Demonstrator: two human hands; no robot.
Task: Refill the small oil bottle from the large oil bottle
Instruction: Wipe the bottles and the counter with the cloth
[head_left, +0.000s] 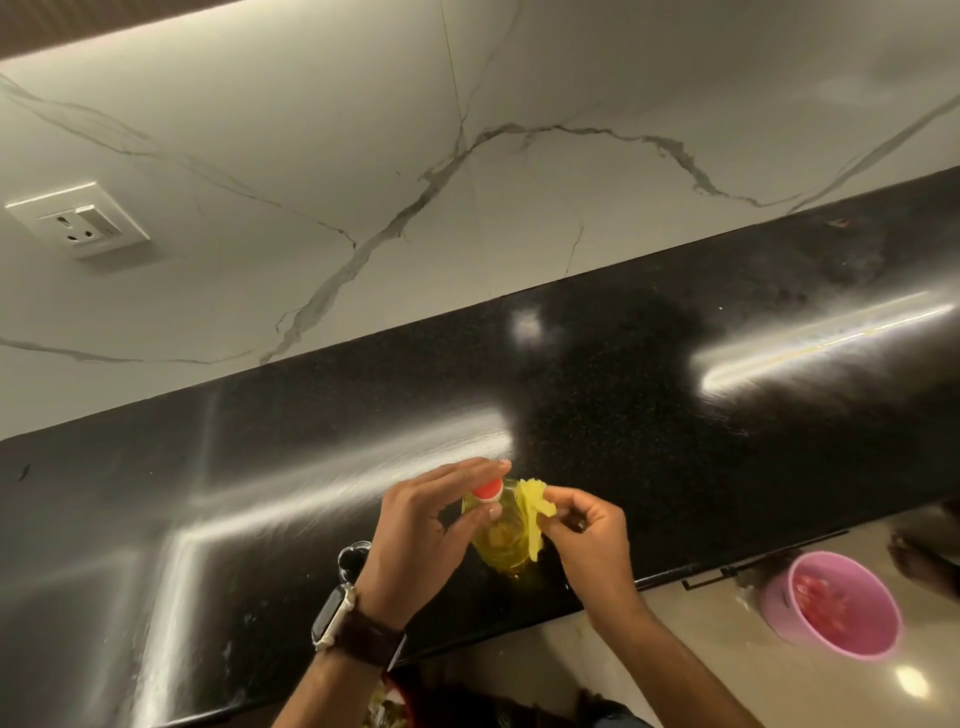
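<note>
A clear oil bottle (501, 540) with yellow oil and a red cap (487, 490) stands on the black counter (675, 415) near its front edge. My left hand (431, 525) curls round the bottle's neck, fingers over the cap and thumb on the shoulder. My right hand (582, 535) pinches a strip of yellow label or wrap (535, 512) that hangs off the bottle's right side. Behind my left wrist a small glass object (353, 553) is mostly hidden; I cannot tell what it is.
A pink bucket (836, 605) with red contents sits on the floor at the lower right. A white wall socket (78, 221) is on the marble backsplash at the left. A watch (335, 616) is on my left wrist.
</note>
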